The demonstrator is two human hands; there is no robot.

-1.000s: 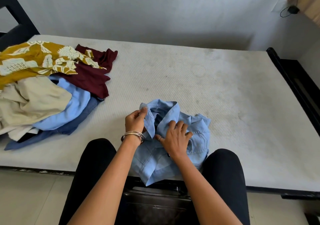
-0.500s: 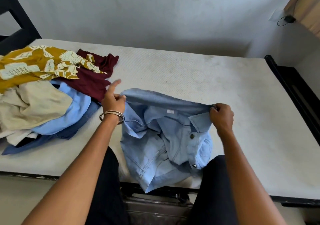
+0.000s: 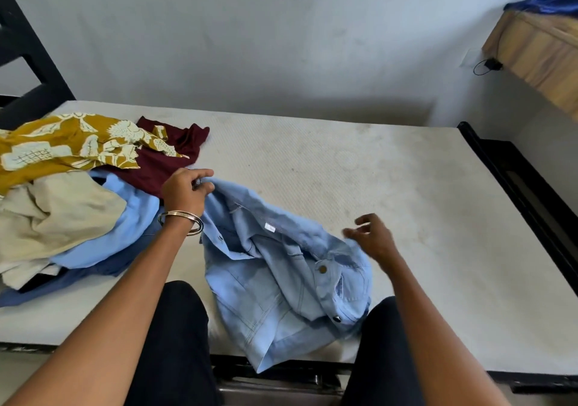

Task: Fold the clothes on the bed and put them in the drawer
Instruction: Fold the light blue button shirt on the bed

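Grey wall (image 3: 281, 30), wooden shelf (image 3: 538, 49) upper right, blue cloth (image 3: 550, 0) on it, black cable (image 3: 486, 66) beneath

Bed (image 3: 391, 186): bare off-white mattress with faint stains, on a black frame (image 3: 516, 186), far edge against the wall. Lying on it, left side: pile of clothes — mustard print (image 3: 56, 149) on top, maroon top (image 3: 169, 161) beside and partly under it, beige piece (image 3: 56, 218), light blue shirt (image 3: 125, 227), dark blue garment (image 3: 93, 274) at the bottom, touching the mattress. Near front edge, centre: crumpled denim jacket (image 3: 281, 280), its lower hem hanging over the mattress edge, just beside the pile.
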